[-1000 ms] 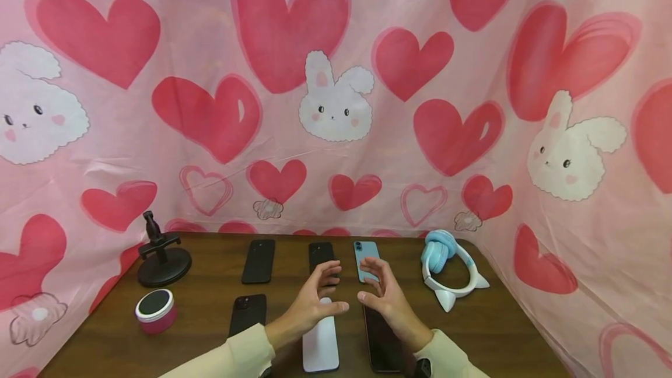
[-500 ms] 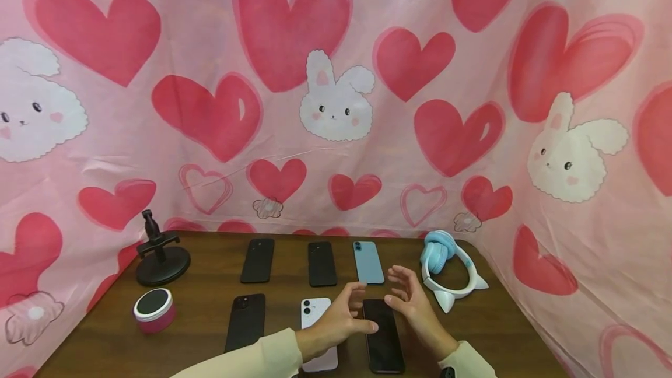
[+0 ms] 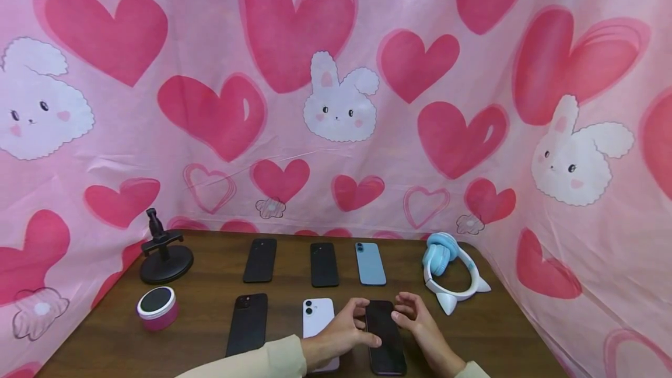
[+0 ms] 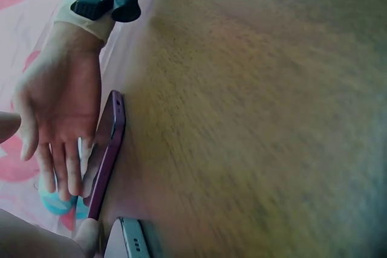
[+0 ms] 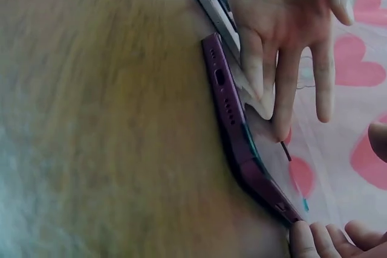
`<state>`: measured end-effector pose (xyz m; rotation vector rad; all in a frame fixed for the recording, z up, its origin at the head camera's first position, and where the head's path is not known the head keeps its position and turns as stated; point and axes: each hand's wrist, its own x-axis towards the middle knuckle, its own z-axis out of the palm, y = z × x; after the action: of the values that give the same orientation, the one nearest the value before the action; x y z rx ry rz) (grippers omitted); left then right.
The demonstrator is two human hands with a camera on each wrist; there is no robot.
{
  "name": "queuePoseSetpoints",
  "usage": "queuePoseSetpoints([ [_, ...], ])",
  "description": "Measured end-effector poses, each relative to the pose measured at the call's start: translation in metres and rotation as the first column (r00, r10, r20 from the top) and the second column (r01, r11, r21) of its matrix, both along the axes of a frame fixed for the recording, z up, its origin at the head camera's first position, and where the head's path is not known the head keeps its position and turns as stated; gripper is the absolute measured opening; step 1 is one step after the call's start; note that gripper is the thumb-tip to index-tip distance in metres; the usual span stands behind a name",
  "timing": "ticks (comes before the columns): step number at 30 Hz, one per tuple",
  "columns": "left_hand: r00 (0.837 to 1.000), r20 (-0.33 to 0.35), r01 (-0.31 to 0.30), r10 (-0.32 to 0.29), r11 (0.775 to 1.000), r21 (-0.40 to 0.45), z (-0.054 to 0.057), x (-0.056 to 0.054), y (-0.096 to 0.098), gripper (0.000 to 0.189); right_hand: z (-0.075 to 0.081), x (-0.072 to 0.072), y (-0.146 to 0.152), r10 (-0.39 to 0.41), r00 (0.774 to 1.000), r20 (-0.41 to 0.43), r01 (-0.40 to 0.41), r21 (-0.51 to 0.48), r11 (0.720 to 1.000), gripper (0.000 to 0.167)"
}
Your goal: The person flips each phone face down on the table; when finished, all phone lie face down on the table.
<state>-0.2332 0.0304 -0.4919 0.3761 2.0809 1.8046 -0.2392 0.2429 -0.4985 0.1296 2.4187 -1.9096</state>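
A smartphone (image 3: 389,350) lies screen up on the wooden table (image 3: 472,343), its dark screen facing me and its purple edge visible in both wrist views. My left hand (image 3: 346,329) is at its left side, thumb reaching over the screen and fingers near the left edge. On the other side, my right hand (image 3: 422,328) has its fingertips right at the upper right edge. Both hands have loosely bent fingers, with the phone between them. Under the left wrist, a white phone (image 3: 317,315) is partly covered. In the right wrist view, the right fingers (image 5: 323,240) meet the phone's purple corner.
Black phones lie at the back left (image 3: 260,260), back middle (image 3: 324,265) and front left (image 3: 247,324). A light blue phone (image 3: 371,263) is behind my hands. Cat-ear headphones (image 3: 441,252) sit right; a black stand (image 3: 166,263) and pink round container (image 3: 158,311) sit left.
Both hands have moved right and down from above the white and dark phones to either side of the dark-screened phone. The phones stay where they were.
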Motion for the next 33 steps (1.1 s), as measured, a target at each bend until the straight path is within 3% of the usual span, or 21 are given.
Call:
queuePoseSetpoints([
  [11,0.998,0.062,-0.027,0.026,1.000,0.006,-0.0016,0.0018,0.0009,0.071,0.0002,0.0067,0.0002,0.091,0.996,0.004,-0.091,-0.024,0.996,0.052],
  [33,0.997,0.080,-0.028,0.023,0.997,0.068,-0.0047,-0.0024,-0.0007,0.074,0.0012,0.0034,-0.0059,0.047,0.999,0.006,-0.047,0.012,0.999,0.050],
])
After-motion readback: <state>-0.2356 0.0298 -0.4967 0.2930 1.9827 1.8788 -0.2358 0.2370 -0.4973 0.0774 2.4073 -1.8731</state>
